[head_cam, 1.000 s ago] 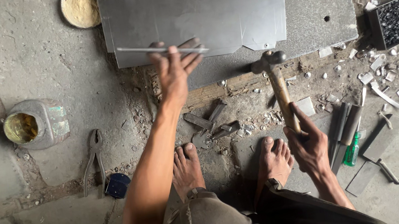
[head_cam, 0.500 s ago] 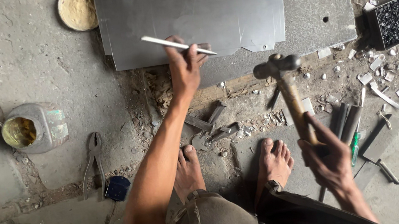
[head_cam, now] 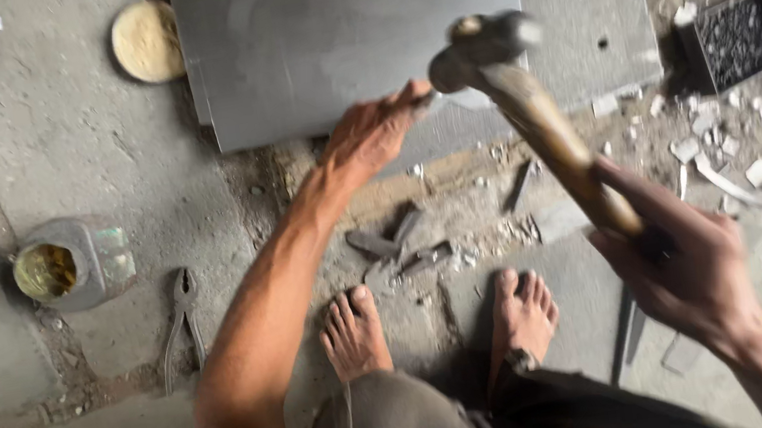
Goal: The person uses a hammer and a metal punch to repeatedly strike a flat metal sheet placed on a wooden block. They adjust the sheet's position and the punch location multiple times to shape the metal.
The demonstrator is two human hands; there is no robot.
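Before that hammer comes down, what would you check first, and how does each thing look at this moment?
1. Right hand gripping the hammer by its wooden handle: ok.
2. Left hand resting on the metal sheet edge: ok.
3. Tool under the left fingers in view: cannot tell, hidden and blurred.
4. Left fingers apart from the hammer head: not ok, they look very close.
5. Bare feet away from the metal scraps: not ok, scraps lie just ahead of the toes.

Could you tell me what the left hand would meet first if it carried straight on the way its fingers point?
Probably the hammer head, which seems just past the left hand; depth is unclear.
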